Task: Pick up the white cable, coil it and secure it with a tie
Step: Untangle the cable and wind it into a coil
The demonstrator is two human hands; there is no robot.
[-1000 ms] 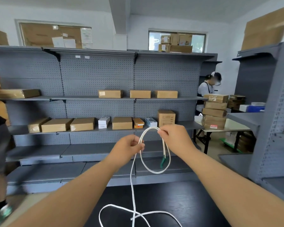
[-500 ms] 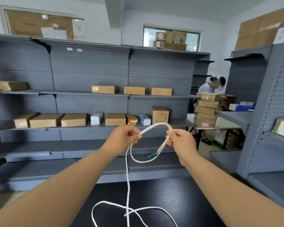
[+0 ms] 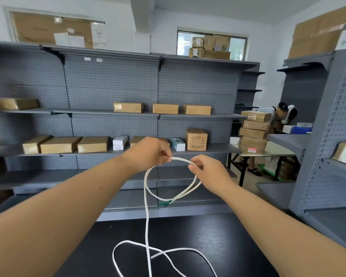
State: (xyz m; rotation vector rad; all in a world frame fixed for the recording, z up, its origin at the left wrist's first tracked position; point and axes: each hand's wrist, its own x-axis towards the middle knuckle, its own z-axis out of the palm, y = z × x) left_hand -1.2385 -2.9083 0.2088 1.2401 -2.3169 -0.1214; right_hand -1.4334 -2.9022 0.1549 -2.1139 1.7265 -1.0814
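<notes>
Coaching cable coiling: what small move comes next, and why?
Probably the left hand should draw up more white cable for a second loop: only one loop hangs between it and the right hand, and the rest lies loose on the black table.

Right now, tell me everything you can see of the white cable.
The white cable is thin, flexible and smooth-looking. Its upper part forms one loop hanging in the air, pinched at the top by the left hand and the right hand. A green end piece sits at the loop's bottom. Below the left grip a strand drops to the black table, where the rest lies in loose crossing curves. No tie shows on it.
</notes>
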